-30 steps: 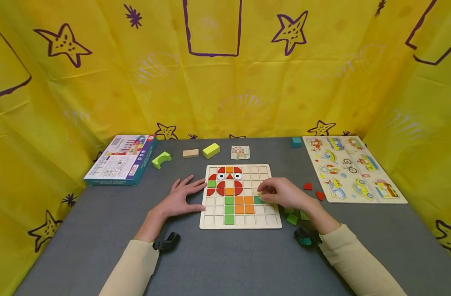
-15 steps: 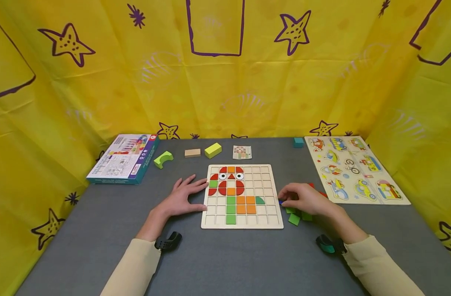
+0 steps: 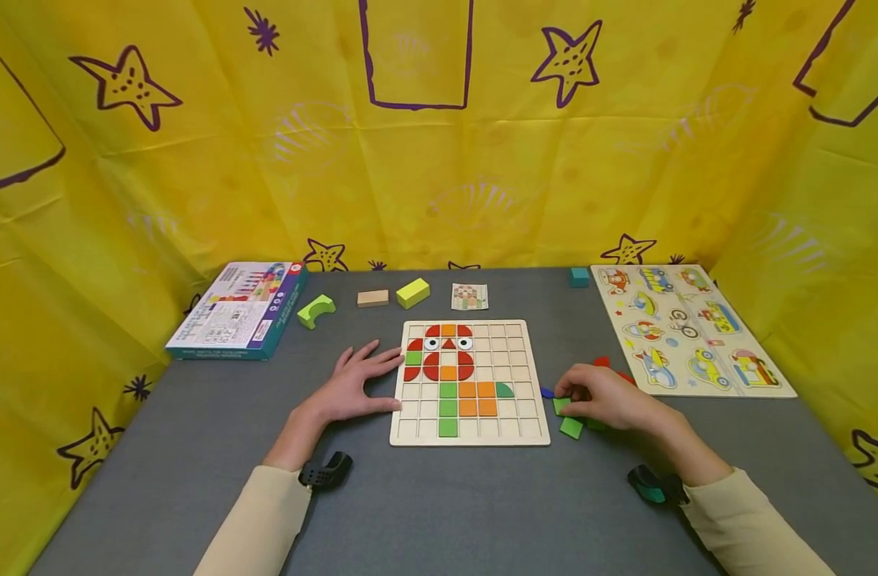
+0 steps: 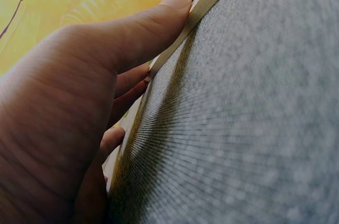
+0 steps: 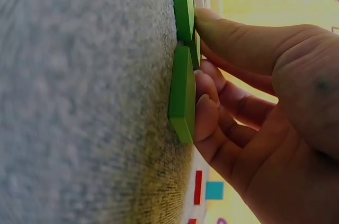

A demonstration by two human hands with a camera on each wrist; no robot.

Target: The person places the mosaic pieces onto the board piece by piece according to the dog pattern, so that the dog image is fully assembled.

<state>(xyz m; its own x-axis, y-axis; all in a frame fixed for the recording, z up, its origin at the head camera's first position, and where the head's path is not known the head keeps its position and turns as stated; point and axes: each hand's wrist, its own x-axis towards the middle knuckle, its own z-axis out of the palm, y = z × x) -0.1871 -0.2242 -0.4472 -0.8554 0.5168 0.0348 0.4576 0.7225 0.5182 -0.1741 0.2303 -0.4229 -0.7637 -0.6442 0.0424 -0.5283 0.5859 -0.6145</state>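
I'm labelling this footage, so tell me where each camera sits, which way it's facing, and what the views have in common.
Head: worn high, looking forward and down at the grid puzzle board; both forearms show.
Left wrist: low on the grey table, looking along the left hand, whose thumb presses the board's edge.
Right wrist: low beside the right hand, fingers on green tiles.
Shared: the head view shows that hand on those tiles.
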